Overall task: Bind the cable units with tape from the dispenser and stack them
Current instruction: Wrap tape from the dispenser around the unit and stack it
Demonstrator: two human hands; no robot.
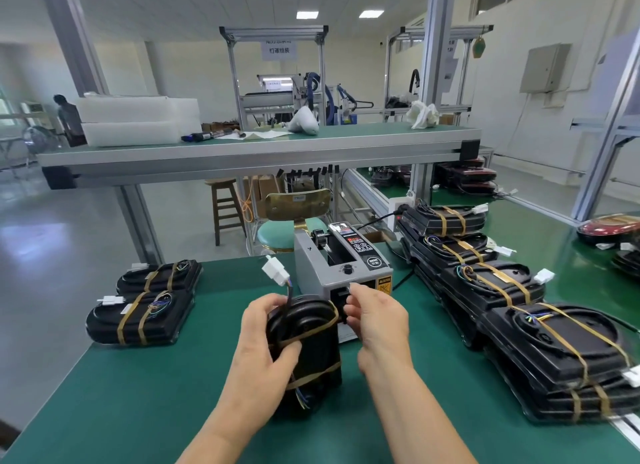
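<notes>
Beside the dispenser (343,266), your left hand (263,339) is gripping the cable unit (311,353) upright, ready for tape (352,285) your right hand (377,321) is pinching.

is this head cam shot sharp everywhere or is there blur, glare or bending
Head view: sharp at the centre, on the left hand, the cable unit it grips and the tape dispenser; the stacked units at bottom right smear; frame posts bow near the edges; ceiling lights are blown out.
</notes>
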